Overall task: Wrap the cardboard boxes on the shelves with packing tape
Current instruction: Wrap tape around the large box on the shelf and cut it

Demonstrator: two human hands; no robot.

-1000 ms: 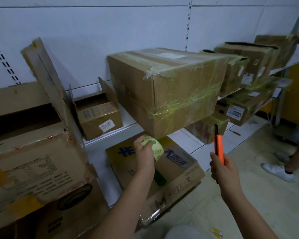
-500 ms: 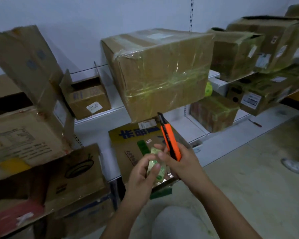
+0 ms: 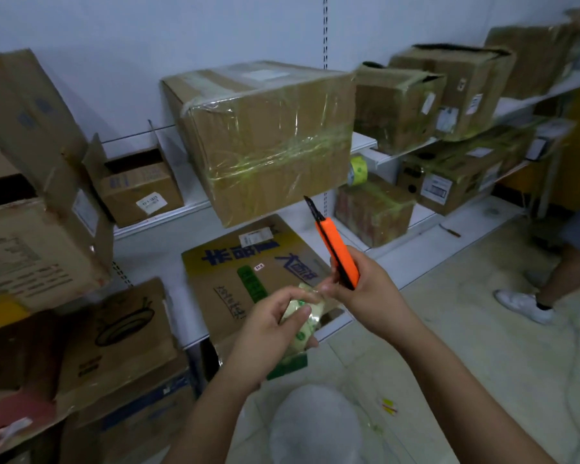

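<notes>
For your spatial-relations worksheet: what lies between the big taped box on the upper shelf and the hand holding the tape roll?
In the head view, the printed cardboard box lies between the taped box and the left hand gripping the tape roll.

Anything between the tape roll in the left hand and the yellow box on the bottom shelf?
Nothing visible. The left hand holds the tape roll just in front of the yellow box; only open air between them.
</notes>
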